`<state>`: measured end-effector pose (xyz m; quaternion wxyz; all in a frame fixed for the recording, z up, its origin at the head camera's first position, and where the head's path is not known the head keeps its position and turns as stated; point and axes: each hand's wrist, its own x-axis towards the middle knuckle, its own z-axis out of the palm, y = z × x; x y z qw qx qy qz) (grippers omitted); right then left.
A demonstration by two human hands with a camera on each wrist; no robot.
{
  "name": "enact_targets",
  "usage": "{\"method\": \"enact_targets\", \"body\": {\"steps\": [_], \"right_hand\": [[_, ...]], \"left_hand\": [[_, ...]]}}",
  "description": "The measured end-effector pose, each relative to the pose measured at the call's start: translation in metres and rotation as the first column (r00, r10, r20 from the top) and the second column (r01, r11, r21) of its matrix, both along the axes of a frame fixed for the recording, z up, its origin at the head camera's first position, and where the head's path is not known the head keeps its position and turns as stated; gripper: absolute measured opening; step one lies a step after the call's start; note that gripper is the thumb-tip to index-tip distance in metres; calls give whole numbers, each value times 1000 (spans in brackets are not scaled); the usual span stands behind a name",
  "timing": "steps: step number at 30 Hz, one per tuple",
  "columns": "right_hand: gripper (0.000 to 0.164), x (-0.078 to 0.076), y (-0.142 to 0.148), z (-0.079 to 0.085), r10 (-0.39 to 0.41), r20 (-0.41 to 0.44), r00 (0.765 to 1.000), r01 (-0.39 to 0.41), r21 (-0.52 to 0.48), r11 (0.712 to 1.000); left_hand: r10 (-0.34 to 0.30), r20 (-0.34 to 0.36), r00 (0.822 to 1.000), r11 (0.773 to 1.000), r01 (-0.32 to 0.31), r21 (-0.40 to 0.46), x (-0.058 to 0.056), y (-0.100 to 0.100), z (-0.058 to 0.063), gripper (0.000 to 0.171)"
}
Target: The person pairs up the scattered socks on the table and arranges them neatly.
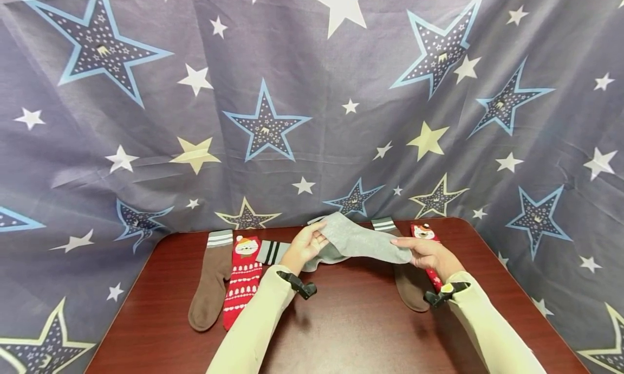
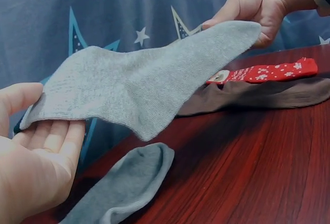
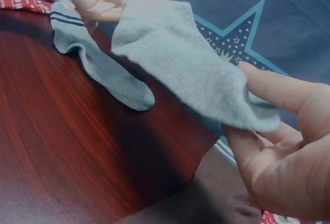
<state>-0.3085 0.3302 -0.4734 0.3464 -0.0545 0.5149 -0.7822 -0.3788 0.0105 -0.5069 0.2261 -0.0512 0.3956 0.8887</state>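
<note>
A light grey sock (image 1: 363, 239) is stretched out in the air between both hands, above the table. My left hand (image 1: 306, 246) pinches it at one end, thumb on top and fingers beneath, as the left wrist view shows. At the toe, my right hand (image 3: 289, 147) grips the sock between thumb and fingers. Below lies a second grey sock (image 3: 103, 72) with two black stripes at its cuff, flat on the tabletop and partly hidden in the head view by the left hand and the held sock.
On the left of the reddish-brown table (image 1: 341, 325) lie a brown sock (image 1: 210, 287) and a red patterned sock (image 1: 245, 279). Another brown sock (image 1: 411, 287) and red sock (image 1: 425, 232) lie at the right, partly covered by the right hand. A star-print curtain (image 1: 302, 146) hangs behind.
</note>
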Motion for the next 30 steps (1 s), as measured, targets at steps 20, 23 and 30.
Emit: {"method": "enact_targets", "body": {"steps": [20,23,30], "right_hand": [[40,-12,-14,0,-110,46,993,106,88,990],[41,-11,-16,2,-125,61,990,120,83,989],[38,-14,-22,2,-166,93,982,158,87,984]], "left_hand": [[42,40,998,999,-42,-1,1,-31,4,16],[17,33,999,1000,-17,3,1,-36,5,12],[-8,34,999,1000,8,14,-1,-46,5,22]]}}
